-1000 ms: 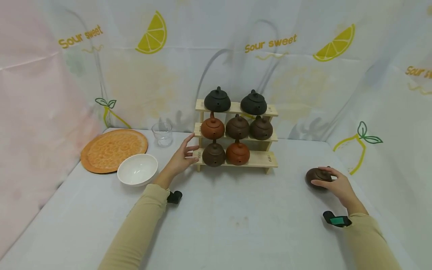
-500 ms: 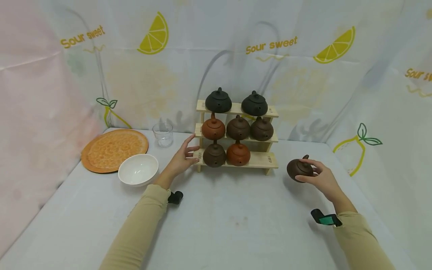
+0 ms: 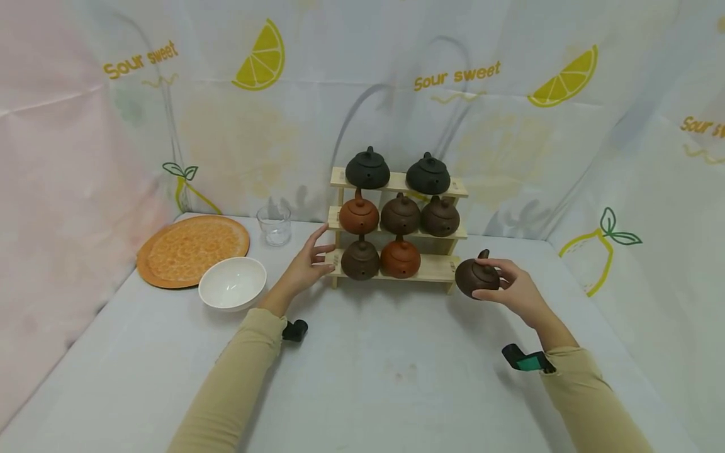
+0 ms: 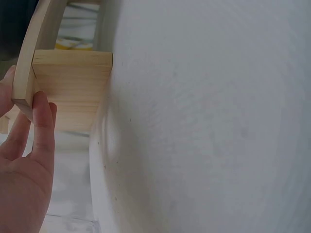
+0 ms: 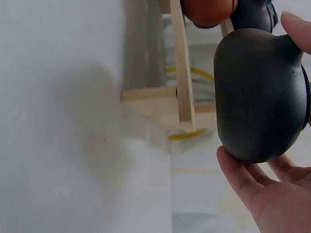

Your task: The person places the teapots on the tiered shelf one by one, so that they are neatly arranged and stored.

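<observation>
A dark brown teapot [image 3: 472,279] hangs in the air at the right end of the bottom shelf, gripped by my right hand [image 3: 522,296]. In the right wrist view its rounded body [image 5: 262,97] lies between thumb and fingers [image 5: 238,177]. My left hand [image 3: 300,272] pinches the left end of the bottom board of a three-tier wooden rack [image 3: 438,267]. The left wrist view has the thumb on one face of the board [image 4: 29,63] and fingers on the other. On the bottom tier stand a brown teapot [image 3: 360,260] and an orange-red teapot [image 3: 400,259].
Another orange-red teapot [image 3: 359,216] and two brown ones fill the middle tier; two black teapots [image 3: 428,175] are on top. At left are a white bowl [image 3: 232,284], a clear glass [image 3: 274,225] and a round orange board [image 3: 192,251]. A printed curtain [image 3: 362,63] hangs behind.
My right hand has lifted the brown teapot off the table at the right and carried it leftward to the rack's right end. The left hand has stayed at the rack.
</observation>
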A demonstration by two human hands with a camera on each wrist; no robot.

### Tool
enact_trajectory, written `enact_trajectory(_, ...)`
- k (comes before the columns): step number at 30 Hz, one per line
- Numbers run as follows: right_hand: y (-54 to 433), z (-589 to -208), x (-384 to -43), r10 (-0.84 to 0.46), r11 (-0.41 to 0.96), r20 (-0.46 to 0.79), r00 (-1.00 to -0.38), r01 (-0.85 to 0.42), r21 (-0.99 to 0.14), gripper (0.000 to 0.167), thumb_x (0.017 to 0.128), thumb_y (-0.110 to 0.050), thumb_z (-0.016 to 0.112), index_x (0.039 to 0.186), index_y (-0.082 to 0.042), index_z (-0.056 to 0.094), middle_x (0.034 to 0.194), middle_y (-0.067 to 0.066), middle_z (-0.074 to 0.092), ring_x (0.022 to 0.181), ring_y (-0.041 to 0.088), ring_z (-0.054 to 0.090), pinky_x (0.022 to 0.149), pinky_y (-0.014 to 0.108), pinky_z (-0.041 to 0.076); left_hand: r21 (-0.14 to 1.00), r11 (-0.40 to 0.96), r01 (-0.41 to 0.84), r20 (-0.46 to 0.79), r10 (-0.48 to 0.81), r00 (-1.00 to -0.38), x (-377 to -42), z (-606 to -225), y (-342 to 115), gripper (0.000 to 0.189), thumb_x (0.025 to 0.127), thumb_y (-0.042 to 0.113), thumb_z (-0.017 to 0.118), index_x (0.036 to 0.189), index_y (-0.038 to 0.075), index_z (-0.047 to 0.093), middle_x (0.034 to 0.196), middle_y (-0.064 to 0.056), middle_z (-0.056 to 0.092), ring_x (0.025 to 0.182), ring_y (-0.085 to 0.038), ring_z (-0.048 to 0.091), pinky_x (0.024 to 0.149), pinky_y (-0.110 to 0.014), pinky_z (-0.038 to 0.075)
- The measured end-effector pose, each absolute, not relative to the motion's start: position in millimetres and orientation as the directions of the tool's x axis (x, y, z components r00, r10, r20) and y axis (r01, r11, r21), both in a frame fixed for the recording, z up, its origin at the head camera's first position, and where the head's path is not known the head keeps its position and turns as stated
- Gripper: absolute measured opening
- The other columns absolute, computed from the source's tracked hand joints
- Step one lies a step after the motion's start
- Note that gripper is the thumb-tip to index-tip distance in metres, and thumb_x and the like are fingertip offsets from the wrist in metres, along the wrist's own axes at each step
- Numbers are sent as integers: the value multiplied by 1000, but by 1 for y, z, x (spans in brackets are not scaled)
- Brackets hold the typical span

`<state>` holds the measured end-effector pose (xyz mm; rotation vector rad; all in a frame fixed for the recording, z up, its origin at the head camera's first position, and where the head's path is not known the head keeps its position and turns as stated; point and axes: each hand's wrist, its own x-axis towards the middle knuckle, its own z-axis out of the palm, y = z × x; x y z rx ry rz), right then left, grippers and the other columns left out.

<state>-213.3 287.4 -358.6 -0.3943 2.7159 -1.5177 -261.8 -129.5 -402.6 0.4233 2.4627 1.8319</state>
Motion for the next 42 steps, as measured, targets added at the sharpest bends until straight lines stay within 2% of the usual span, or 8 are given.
enact_trajectory(5, 273, -358, -218, -274, 464, 139, -952, -257, -847, 63, 75, -10, 78, 130, -2, 50, 133, 14, 40, 109, 13, 48, 86, 18, 40, 945, 266, 191, 127, 239, -963, -262, -401, -129, 88, 85, -9, 59, 150, 26, 12, 136, -22, 44, 113, -41, 47, 86, -44, 45)
enact_trajectory(7, 268, -358, -220, -294, 456, 140, -946, -267, -849, 62, 75, -9, 78, 130, -2, 51, 131, 14, 42, 108, 11, 48, 88, 18, 39, 945, 265, 192, 128, 240, -962, -262, -401, -130, 87, 85, -9, 59, 150, 26, 12, 136, -22, 44, 114, -41, 47, 87, -44, 45)
enact_trajectory(11, 262, -358, -222, -326, 452, 134, -936, -278, -847, 61, 75, -8, 78, 129, -2, 52, 130, 14, 44, 110, 16, 47, 89, 21, 39, 946, 260, 192, 127, 246, -961, -262, -402, -129, 87, 85, -10, 59, 150, 26, 12, 137, -22, 44, 114, -40, 48, 87, -44, 45)
enact_trajectory(21, 251, -361, -237, -373, 479, 100, -922, -284, -831, 60, 75, -14, 79, 128, -5, 54, 134, 14, 45, 117, 29, 45, 94, 43, 37, 947, 260, 187, 122, 245, -962, -263, -403, -129, 88, 85, -9, 59, 150, 26, 12, 137, -22, 44, 115, -41, 47, 87, -45, 45)
enact_trajectory(31, 242, -367, -249, -387, 463, 54, -920, -245, -852, 62, 75, -16, 79, 130, -7, 52, 137, 15, 42, 117, 35, 47, 89, 42, 41, 948, 265, 174, 108, 247, -963, -261, -403, -129, 88, 85, -10, 60, 150, 25, 11, 137, -22, 43, 114, -42, 46, 87, -45, 44)
enact_trajectory(37, 244, -366, -254, -424, 396, 83, -902, -267, -879, 62, 78, -10, 76, 133, -4, 48, 141, 16, 38, 125, 36, 40, 99, 49, 33, 945, 274, 179, 114, 237, -965, -262, -402, -129, 87, 86, -8, 60, 150, 27, 12, 137, -21, 44, 116, -41, 45, 89, -47, 43)
enact_trajectory(42, 246, -365, -258, -448, 377, 102, -888, -292, -879, 62, 79, -8, 75, 134, -1, 46, 141, 18, 36, 129, 36, 34, 103, 49, 27, 948, 268, 170, 106, 238, -965, -262, -401, -129, 88, 86, -8, 60, 150, 28, 12, 137, -20, 44, 117, -42, 44, 89, -47, 43)
